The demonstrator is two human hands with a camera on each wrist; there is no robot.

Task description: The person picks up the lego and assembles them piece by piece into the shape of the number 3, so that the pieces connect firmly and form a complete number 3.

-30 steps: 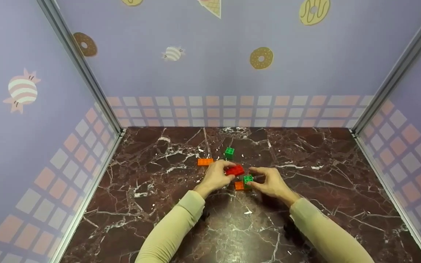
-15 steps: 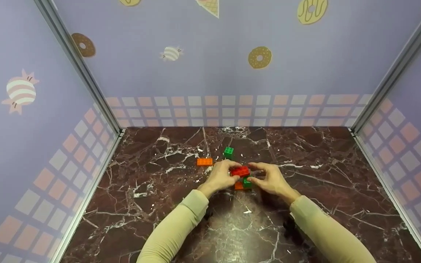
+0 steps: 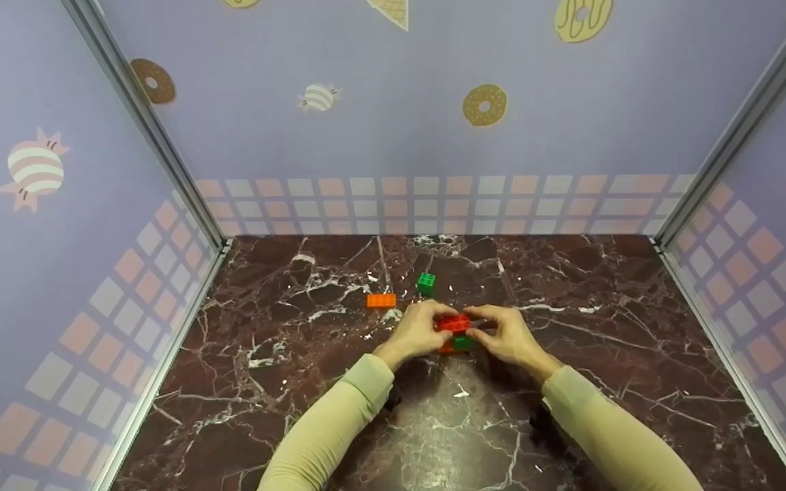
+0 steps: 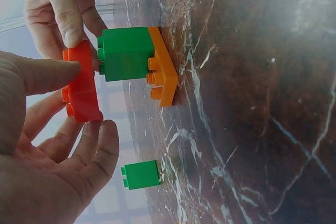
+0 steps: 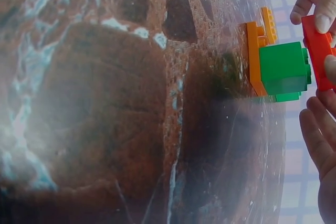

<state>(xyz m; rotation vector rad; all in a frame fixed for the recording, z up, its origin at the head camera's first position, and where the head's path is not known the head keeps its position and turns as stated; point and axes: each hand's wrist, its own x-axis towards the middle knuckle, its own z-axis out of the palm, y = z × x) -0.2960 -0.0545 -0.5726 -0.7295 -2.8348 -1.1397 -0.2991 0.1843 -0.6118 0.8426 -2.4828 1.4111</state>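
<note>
Left hand (image 3: 424,331) and right hand (image 3: 507,334) are pinching opposite ends of a red studded plastic brick (image 4: 84,90), fingers holding it just above a green cube-like plastic block (image 4: 126,53), which is sitting on a thin orange plastic plate (image 4: 169,74). Farther, a flat orange rectangular brick (image 3: 381,301) and a second green block (image 3: 426,283) are resting on the glossy, white-veined counter (image 3: 447,436).

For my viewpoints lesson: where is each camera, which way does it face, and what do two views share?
Head: worn on the head, facing forward and down at the table; left hand, right hand, sleeves.
Left wrist: on left wrist, sideways, toward red brick; both hands partly show.
Right wrist: on right wrist, sideways, mostly table; both hands, cut off.
Wrist views share the red brick and stacked green brick.
</note>
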